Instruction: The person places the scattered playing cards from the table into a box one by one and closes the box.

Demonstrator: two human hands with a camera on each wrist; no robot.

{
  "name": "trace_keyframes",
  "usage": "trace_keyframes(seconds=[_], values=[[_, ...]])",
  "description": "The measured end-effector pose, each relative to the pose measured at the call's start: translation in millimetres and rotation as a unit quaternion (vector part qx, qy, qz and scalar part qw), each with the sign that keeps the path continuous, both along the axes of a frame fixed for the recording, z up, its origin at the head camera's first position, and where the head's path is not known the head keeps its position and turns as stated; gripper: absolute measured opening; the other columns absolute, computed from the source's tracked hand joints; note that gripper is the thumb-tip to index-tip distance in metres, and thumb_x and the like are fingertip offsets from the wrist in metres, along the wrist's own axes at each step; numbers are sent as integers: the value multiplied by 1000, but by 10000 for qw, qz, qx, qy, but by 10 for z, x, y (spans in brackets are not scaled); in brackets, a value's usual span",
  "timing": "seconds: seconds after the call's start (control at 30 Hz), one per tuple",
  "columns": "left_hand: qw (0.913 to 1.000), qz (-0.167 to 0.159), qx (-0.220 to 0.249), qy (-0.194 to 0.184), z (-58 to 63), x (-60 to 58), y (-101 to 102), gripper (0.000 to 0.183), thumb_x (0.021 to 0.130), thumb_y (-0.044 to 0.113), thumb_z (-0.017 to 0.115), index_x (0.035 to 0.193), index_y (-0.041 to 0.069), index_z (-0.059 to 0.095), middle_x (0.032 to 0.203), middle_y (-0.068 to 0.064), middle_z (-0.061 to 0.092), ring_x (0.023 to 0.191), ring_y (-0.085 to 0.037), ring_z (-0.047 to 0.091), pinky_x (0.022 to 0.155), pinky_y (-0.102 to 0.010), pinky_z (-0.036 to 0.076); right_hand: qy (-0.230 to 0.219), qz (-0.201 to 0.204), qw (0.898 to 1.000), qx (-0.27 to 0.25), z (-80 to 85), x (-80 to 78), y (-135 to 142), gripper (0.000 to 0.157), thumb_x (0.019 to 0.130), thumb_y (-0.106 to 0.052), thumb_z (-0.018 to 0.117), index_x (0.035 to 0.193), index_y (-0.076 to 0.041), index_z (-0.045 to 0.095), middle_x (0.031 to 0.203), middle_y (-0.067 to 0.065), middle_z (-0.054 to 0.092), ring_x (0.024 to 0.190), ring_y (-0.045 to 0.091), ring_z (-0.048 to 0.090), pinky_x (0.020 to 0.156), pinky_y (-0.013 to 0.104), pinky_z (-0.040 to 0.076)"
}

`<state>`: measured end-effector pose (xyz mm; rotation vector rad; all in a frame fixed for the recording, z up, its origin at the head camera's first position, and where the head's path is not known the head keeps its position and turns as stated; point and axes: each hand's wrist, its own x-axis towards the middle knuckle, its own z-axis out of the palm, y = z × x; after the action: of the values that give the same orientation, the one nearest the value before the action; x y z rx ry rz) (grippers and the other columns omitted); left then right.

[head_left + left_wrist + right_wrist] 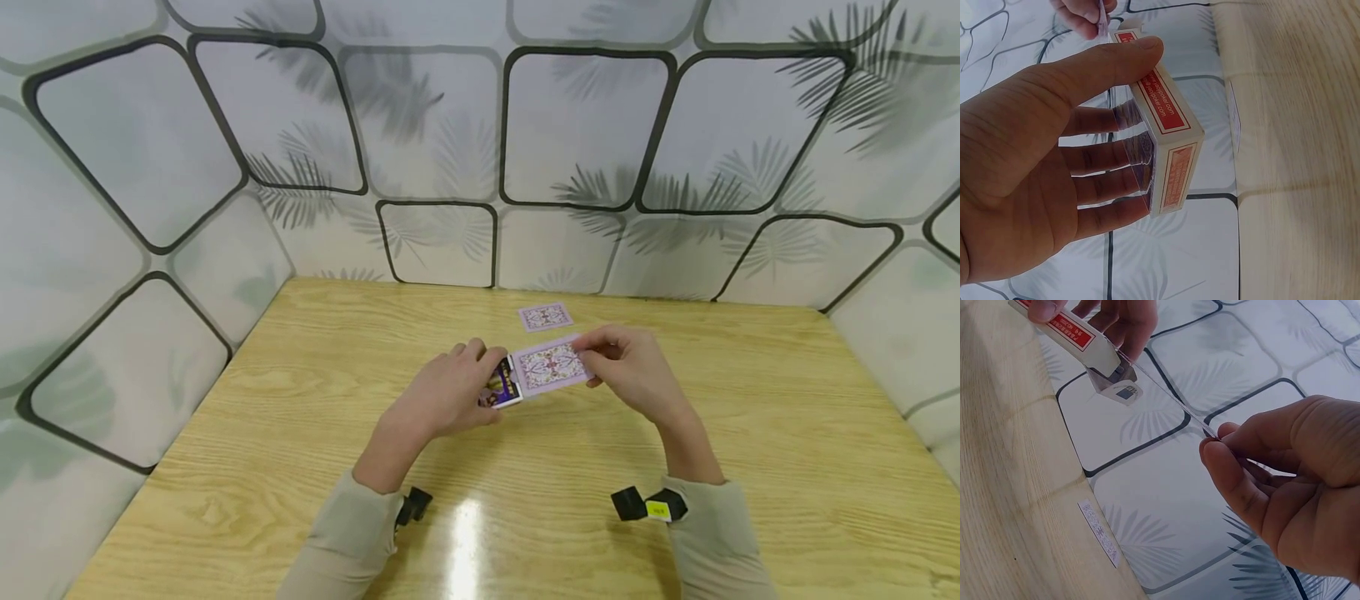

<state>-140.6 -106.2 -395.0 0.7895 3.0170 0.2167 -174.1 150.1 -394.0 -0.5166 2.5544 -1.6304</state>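
My left hand (442, 390) grips a playing card box (502, 387) above the table, thumb on one narrow side and fingers along the opposite one. Red panels with white print mark the sides of the box (1180, 169) in the left wrist view. An opened end flap (1124, 392) hangs from its mouth in the right wrist view. Between thumb and fingers, my right hand (633, 371) pinches the far end of a purple-patterned playing card (551, 367). That card's other end meets the box's open end. Whether several cards lie together there, I cannot tell.
Another purple-patterned card (545, 317) lies flat on the wooden table (300, 392), beyond the hands and near the back wall. Patterned wall panels (442, 242) enclose the table at the back and both sides.
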Motion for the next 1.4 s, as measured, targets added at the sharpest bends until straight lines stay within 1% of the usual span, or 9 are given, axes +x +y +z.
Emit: trace_keyframes(seconds=[0.37,0.7,0.97,1.23,1.4], values=[[10000,17,-24,-70,7,9,8,75,81,41,82,140,12,47,111,-7,54,89,-17,50,74,-32,48,-178,-10,9997,194,-11,-19,-13,16,94,0,58,104,6,70,100,21,68,71,17,63,59,26,55],[10000,-22,-85,-35,16,14,22,75,82,41,81,141,11,47,114,-8,55,90,-17,51,74,-31,49,-179,-49,9996,218,4,-6,-20,17,94,0,59,105,8,69,102,23,68,70,17,62,59,24,54],[9999,-44,-84,-49,12,9,27,72,82,41,81,140,12,48,111,-7,55,89,-17,51,72,-31,48,-173,21,9996,213,18,10,-50,17,94,0,59,106,7,70,103,23,68,71,17,62,59,24,54],[9998,-8,-167,-76,3,-1,35,74,82,42,80,141,13,47,113,-6,55,89,-16,50,74,-31,48,-111,-15,9995,308,-19,-4,-65,16,94,1,59,104,7,70,100,22,68,71,18,62,59,24,54],[9999,0,-149,-86,-2,-3,36,73,82,42,80,141,13,47,114,-7,55,91,-16,51,75,-33,49,-127,-29,9994,329,-37,-12,-86,14,94,0,59,103,5,69,98,20,68,70,18,61,59,26,55]])
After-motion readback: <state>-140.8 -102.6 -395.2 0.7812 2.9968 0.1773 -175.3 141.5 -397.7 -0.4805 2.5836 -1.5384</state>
